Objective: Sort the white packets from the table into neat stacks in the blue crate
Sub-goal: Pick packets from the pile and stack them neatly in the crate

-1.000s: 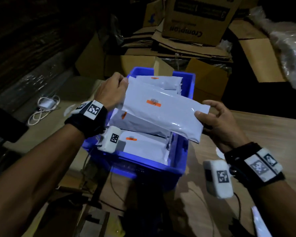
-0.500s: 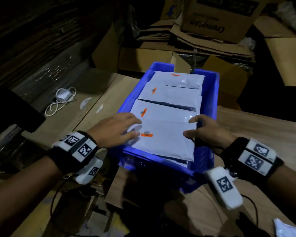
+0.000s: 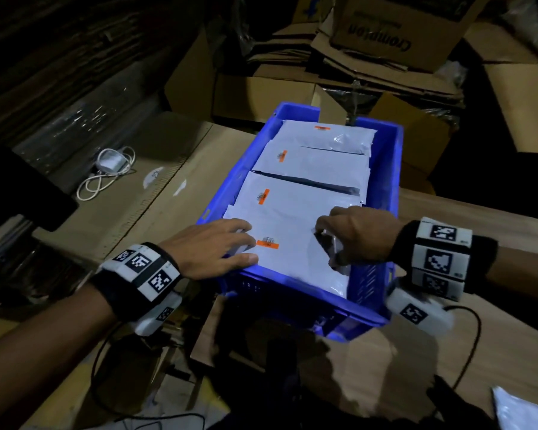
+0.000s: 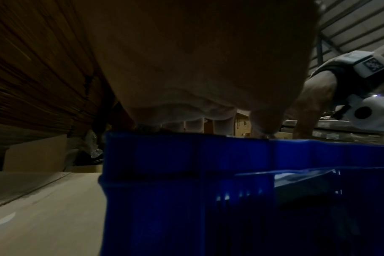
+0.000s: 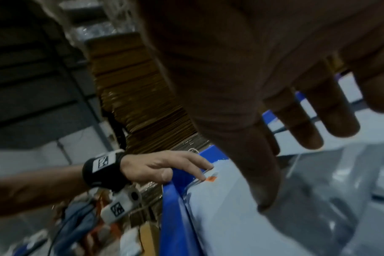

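The blue crate [image 3: 385, 169] holds several white packets with orange labels, lying in overlapping rows from far end to near end. The nearest packet [image 3: 292, 252] lies on top at the crate's near end. My left hand [image 3: 221, 246] rests on its left end with straight fingers, thumb by the crate's near rim. My right hand [image 3: 354, 231] touches its right part with fingertips pointing down. In the right wrist view the right hand's fingers [image 5: 307, 121] are extended over the packet [image 5: 230, 225], and the left hand [image 5: 164, 166] lies across the crate rim [image 5: 173, 207].
The crate sits on a wooden table [image 3: 479, 352]. Another white packet [image 3: 522, 411] lies at the table's near right corner. A white charger with cable [image 3: 109, 169] lies on cardboard at the left. Cardboard boxes [image 3: 401, 32] are piled behind the crate.
One second ago both hands held the packet above the crate. It now lies on the near stack, and both hands have come down onto it, the right one moving from its edge onto its top.
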`<control>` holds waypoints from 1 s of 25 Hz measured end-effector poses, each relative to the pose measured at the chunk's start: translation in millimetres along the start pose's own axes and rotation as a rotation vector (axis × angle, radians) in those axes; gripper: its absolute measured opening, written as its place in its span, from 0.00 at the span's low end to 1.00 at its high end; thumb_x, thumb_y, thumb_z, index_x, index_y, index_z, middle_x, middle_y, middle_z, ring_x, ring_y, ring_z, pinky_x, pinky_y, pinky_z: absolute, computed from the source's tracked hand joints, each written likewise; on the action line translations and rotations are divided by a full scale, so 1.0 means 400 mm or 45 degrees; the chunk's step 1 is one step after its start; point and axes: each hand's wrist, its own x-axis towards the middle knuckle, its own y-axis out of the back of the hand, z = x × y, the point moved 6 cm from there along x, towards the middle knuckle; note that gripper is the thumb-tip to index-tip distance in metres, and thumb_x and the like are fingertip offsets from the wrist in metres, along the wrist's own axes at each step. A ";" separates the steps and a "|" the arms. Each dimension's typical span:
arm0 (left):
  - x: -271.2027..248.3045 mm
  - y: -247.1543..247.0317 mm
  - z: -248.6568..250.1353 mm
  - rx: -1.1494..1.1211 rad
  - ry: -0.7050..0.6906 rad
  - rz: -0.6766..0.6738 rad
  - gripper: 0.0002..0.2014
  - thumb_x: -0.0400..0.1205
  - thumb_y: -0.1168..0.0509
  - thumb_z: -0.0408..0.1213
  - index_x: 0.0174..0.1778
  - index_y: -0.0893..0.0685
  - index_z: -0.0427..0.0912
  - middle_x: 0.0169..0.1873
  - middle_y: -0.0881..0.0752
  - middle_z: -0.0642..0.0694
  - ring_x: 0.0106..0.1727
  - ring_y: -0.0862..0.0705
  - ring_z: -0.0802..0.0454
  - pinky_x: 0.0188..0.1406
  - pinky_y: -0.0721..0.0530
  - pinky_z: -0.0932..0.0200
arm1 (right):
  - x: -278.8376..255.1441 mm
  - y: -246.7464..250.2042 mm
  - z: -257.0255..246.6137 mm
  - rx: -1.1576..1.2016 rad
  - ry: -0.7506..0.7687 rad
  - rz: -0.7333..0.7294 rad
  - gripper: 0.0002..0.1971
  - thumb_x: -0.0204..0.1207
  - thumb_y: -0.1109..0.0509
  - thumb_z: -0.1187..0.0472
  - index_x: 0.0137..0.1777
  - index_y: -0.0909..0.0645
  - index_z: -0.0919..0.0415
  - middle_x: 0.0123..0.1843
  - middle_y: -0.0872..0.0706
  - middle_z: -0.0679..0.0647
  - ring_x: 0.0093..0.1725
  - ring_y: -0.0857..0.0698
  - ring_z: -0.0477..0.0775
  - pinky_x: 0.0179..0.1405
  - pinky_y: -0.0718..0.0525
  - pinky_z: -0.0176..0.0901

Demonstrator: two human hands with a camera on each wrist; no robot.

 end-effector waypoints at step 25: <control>0.146 0.006 0.046 0.140 0.014 -0.214 0.26 0.78 0.30 0.44 0.71 0.30 0.46 0.61 0.25 0.44 0.61 0.20 0.38 0.53 0.17 0.39 | 0.263 0.051 -0.029 -0.439 0.074 -0.039 0.38 0.76 0.28 0.45 0.83 0.42 0.44 0.74 0.28 0.55 0.66 0.19 0.63 0.51 0.18 0.52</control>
